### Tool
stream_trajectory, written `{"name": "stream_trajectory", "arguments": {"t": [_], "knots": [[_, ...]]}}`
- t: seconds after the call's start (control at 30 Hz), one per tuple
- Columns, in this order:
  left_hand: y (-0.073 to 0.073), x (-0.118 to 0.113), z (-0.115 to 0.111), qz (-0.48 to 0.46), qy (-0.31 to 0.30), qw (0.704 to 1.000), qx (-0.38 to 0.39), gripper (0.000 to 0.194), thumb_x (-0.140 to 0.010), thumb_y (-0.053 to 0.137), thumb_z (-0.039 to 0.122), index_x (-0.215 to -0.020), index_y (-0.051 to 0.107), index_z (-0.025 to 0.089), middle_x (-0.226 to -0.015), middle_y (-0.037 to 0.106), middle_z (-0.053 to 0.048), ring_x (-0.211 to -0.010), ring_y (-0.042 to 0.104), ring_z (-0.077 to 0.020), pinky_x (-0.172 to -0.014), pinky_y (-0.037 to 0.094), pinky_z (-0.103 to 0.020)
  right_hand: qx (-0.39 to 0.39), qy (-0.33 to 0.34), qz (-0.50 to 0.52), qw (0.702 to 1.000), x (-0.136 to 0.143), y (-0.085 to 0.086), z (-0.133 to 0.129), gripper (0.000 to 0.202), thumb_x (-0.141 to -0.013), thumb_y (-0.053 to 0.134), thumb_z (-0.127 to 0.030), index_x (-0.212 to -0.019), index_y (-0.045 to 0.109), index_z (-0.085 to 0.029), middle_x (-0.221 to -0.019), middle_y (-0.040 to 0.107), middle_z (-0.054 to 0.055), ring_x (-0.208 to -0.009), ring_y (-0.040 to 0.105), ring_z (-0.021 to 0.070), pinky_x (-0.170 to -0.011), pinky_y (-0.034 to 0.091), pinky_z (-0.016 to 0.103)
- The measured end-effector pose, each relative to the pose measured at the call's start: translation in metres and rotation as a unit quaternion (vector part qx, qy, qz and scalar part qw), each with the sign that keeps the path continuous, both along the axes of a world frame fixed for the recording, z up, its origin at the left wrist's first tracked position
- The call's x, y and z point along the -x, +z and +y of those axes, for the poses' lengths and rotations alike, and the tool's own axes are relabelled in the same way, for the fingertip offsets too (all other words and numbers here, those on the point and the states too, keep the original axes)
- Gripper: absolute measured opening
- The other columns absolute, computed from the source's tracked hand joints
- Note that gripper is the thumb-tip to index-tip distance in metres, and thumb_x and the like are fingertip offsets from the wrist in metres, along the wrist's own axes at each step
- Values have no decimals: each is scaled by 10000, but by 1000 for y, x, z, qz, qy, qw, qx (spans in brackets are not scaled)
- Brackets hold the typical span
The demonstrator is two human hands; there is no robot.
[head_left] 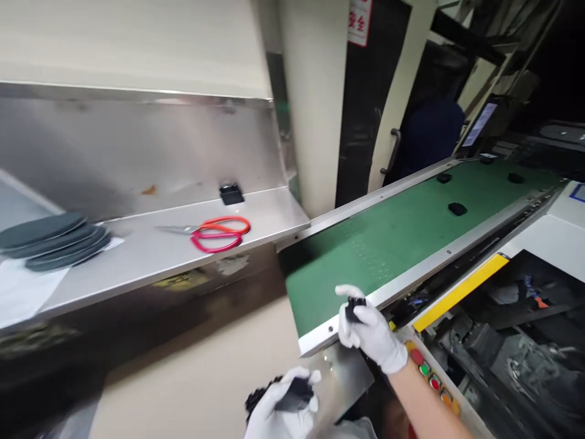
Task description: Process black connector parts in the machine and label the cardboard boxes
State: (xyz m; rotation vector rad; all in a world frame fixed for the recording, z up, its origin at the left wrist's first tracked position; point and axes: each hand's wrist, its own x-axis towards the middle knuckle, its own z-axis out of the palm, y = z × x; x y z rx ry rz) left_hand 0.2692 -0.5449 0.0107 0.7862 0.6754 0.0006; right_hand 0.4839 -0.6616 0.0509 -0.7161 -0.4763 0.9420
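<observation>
My left hand (276, 417), in a white glove, is at the bottom of the view. It is closed around some black plastic parts (295, 395), with jagged black edges sticking out on its left side. Over the near corner of the green conveyor belt (329, 292), my gloved right hand (375, 338) grips a small black part (353, 309) between thumb and fingers. Farther up the belt lie several similar dark pieces, among them one black part (457, 209) in the middle. Their exact kind cannot be made out.
Left of the belt, a metal shelf (150, 256) holds red-handled scissors (222, 233), a black block (231, 194) and a stack of dark round pads (55, 241). Push buttons (429, 375) and an open machine bay (516, 341) are at right. A person (427, 131) is beyond the belt.
</observation>
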Motion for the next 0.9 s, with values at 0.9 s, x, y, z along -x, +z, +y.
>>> {"name": "stream_trajectory", "arguments": {"t": [0.9], "knots": [[60,138,51,-44,82,970,-225,295,-782,765,242,-1037,632,182,-1045,719,-48,-672,589,-107,-680,502,-298,129,15,-24,991,204,-1,79,260,-888,769,-410,-1038,676,-220,-1018,683,34,-886,646,153,-887,556,329]]}}
